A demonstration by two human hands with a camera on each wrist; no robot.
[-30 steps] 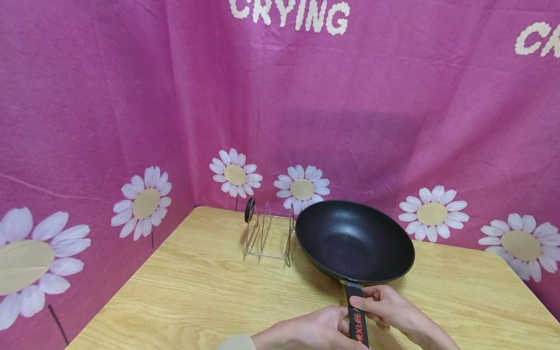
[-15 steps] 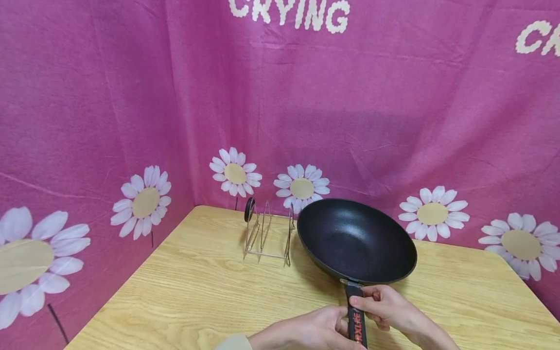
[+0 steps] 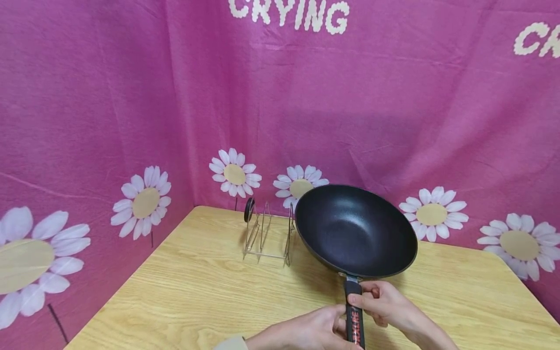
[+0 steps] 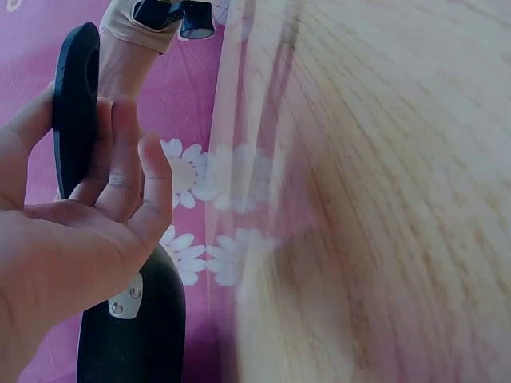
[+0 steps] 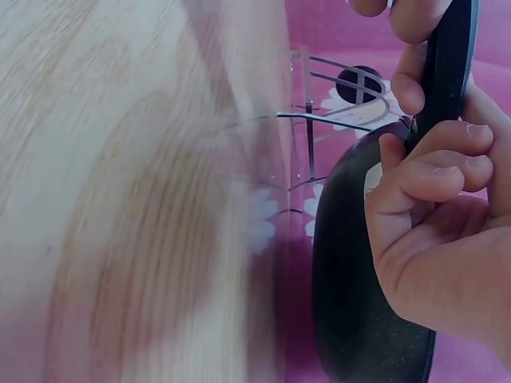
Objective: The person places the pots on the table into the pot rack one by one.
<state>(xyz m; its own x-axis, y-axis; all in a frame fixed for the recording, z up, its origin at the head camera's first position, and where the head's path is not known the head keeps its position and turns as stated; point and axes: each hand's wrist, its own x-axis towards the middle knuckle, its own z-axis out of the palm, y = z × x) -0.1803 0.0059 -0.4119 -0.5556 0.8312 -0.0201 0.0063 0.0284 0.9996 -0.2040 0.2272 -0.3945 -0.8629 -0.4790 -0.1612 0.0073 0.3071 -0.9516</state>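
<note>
A black wok (image 3: pixel 356 231) hangs over the table, its inside facing up and toward me. Its long black handle (image 3: pixel 354 318) with red lettering points at me. Low in the head view, my left hand (image 3: pixel 308 330) grips the handle's near part from the left. My right hand (image 3: pixel 389 306) pinches it closer to the bowl, thumb on top and fingers curled beneath. Both wrist views show a gap between wok and tabletop. Some left fingers are hidden behind the handle in the head view.
Just left of the wok, a metal wire rack (image 3: pixel 265 255) stands on the wooden table (image 3: pixel 197 291). A black round piece (image 3: pixel 249 210) sits at its left upright. Pink cloth (image 3: pixel 350 121) with daisies hangs behind and at the left.
The wok's far rim has risen and its bowl tilts more toward me. Both hands keep their grip on the handle. The rack has not moved.
</note>
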